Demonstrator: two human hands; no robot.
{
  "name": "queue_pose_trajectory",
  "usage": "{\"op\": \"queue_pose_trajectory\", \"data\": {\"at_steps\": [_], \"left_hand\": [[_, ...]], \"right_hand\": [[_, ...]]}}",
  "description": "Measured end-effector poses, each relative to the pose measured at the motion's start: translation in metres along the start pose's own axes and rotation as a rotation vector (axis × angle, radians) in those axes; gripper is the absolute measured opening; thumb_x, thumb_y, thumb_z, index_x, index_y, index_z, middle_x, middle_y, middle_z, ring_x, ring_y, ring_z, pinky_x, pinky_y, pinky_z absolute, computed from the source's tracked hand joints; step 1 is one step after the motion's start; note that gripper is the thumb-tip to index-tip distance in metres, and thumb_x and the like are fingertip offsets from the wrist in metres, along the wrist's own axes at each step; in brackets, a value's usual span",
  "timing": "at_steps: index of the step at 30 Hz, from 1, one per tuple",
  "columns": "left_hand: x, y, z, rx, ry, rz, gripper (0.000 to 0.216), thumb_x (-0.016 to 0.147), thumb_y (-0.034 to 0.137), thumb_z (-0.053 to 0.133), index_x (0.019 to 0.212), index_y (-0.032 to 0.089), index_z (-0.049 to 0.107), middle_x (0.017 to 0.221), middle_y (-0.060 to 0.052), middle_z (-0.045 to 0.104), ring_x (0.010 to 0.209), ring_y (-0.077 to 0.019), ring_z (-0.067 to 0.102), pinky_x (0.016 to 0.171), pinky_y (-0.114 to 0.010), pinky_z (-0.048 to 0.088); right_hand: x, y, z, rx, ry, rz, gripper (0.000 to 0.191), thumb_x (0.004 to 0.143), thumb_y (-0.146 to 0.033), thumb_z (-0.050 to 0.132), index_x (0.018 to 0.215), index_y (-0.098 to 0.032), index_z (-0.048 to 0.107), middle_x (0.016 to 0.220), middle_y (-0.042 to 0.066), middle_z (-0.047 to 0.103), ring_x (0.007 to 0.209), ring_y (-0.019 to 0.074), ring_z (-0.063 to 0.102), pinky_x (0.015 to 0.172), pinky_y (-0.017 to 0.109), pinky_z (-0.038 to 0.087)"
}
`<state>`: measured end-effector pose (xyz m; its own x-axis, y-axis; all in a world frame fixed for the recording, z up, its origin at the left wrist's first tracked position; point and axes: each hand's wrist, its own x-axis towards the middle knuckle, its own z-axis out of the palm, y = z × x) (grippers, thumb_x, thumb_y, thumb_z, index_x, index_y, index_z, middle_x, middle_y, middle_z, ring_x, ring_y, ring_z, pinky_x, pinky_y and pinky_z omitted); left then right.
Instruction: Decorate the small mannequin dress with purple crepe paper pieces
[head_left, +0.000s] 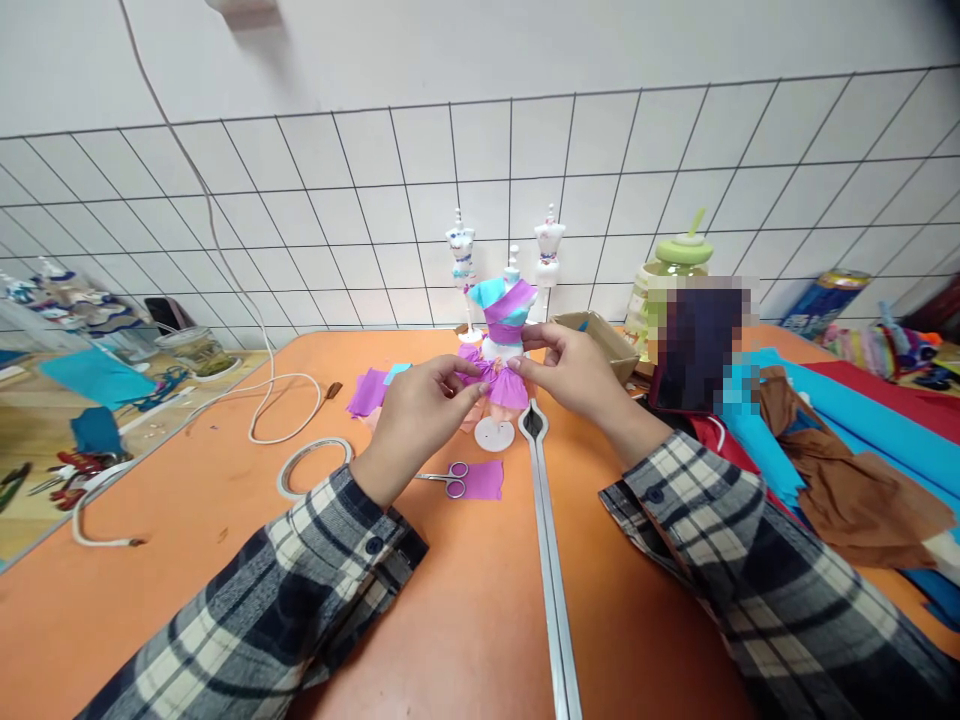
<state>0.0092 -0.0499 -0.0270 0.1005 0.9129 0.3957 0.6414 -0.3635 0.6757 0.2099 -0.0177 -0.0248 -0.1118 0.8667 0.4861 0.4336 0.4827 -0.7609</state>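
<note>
A small white dress-form mannequin [511, 262] stands on the orange table. Its bodice [506, 308] is of purple and light-blue crepe-like strips, and a gathered purple skirt [508, 390] hangs at the waist. At the skirt's left side, my left hand [424, 410] pinches the gathered edge between thumb and fingers. My right hand [574, 368] closes on the skirt's right side at the waist, thumb below and fingers above. Small scissors [439, 477] lie beneath my left hand, beside a purple piece [486, 481]. Long grey tweezers [546, 540] rest in front of the form.
Behind stand two more mannequins [461, 240], against the tiled wall. A tape roll [285, 470] and white cable [251, 425] lie left. To the right are a cardboard box [616, 352], a lidded jug [684, 250], an upright phone [697, 345], blue rolls [772, 450] and brown material [847, 490].
</note>
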Motion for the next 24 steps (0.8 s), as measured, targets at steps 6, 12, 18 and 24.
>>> {"op": "queue_pose_trajectory", "data": {"at_steps": [6, 12, 18, 24], "left_hand": [[-0.002, 0.004, 0.001, 0.117, 0.000, 0.033, 0.013, 0.083, 0.035, 0.065, 0.085, 0.023, 0.070, 0.069, 0.000, 0.068, 0.063, -0.0178, 0.061, 0.056, -0.030, 0.040], [-0.003, 0.003, 0.005, 0.152, -0.008, 0.041, 0.010, 0.082, 0.029, 0.062, 0.082, 0.024, 0.070, 0.068, 0.000, 0.068, 0.064, -0.0180, 0.061, 0.057, -0.029, 0.039], [-0.002, 0.007, -0.006, 0.204, 0.053, 0.029, 0.010, 0.083, 0.031, 0.062, 0.081, 0.022, 0.066, 0.065, 0.002, 0.066, 0.060, -0.0161, 0.060, 0.054, -0.028, 0.036], [-0.005, 0.006, -0.002, 0.456, 0.177, 0.188, 0.010, 0.085, 0.028, 0.059, 0.087, 0.021, 0.065, 0.066, 0.001, 0.064, 0.059, -0.0169, 0.057, 0.052, -0.029, 0.032]], "right_hand": [[0.001, 0.002, 0.001, 0.051, -0.026, -0.002, 0.033, 0.077, -0.032, 0.074, 0.108, -0.018, 0.071, 0.104, 0.009, 0.074, 0.080, 0.0202, 0.065, 0.070, 0.034, 0.049], [0.000, -0.003, 0.000, 0.010, -0.010, 0.010, 0.033, 0.076, -0.029, 0.076, 0.107, -0.017, 0.072, 0.101, 0.009, 0.075, 0.078, 0.0195, 0.065, 0.071, 0.034, 0.049], [-0.002, -0.007, 0.000, 0.025, -0.031, -0.019, 0.031, 0.077, -0.023, 0.074, 0.108, -0.016, 0.073, 0.101, 0.008, 0.075, 0.075, 0.0171, 0.064, 0.069, 0.031, 0.049], [-0.002, -0.006, 0.000, -0.012, -0.021, -0.073, 0.031, 0.078, -0.024, 0.074, 0.109, -0.016, 0.073, 0.100, 0.008, 0.075, 0.079, 0.0175, 0.064, 0.070, 0.030, 0.049]]}}
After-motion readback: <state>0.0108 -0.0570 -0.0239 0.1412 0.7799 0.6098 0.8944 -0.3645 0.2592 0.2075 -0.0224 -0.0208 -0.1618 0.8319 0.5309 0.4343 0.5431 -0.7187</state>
